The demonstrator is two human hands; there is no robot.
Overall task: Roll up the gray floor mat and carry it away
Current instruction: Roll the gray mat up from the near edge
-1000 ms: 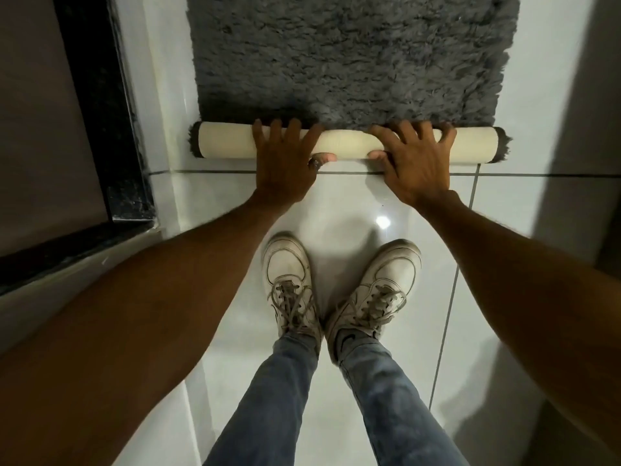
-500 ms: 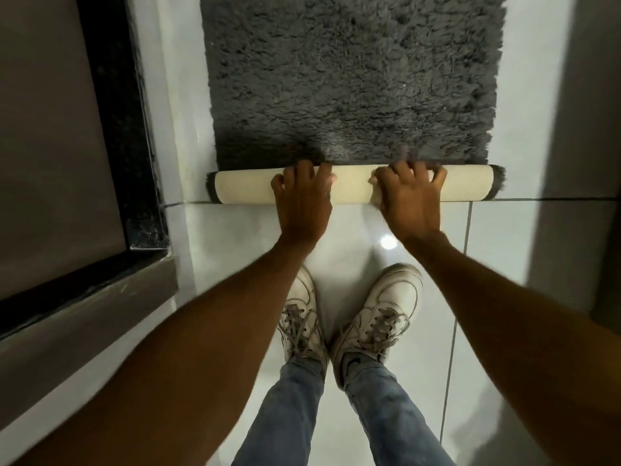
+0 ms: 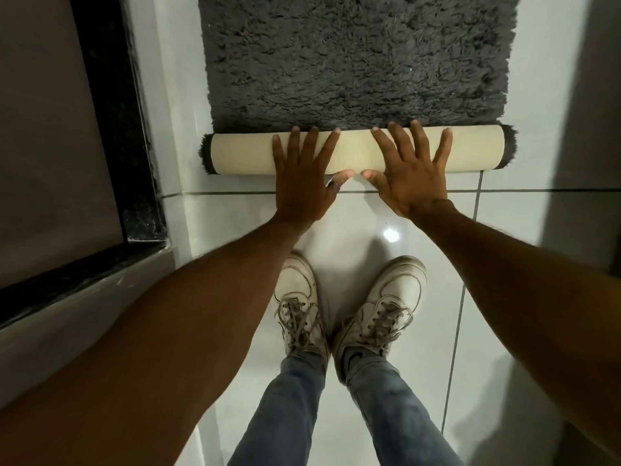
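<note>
A shaggy gray floor mat (image 3: 356, 58) lies flat on the white tiled floor ahead of me. Its near end is wound into a roll (image 3: 242, 153) that shows the cream backing, with gray fringe sticking out at both ends. My left hand (image 3: 302, 176) rests flat on top of the roll left of centre, fingers spread, a ring on the thumb. My right hand (image 3: 410, 169) lies flat on the roll right of centre, fingers spread too. The two thumbs nearly touch at the roll's near side. Neither hand wraps around the roll.
My feet in white sneakers (image 3: 349, 307) and blue jeans stand on the glossy tiles just behind the roll. A black stone threshold (image 3: 114, 122) and a dark door panel run along the left. A gray wall (image 3: 601, 122) borders the right.
The fingers of both hands have gone from curled over the roll's far side to spread flat on top. The roll looks a little thicker and has advanced over the mat.
</note>
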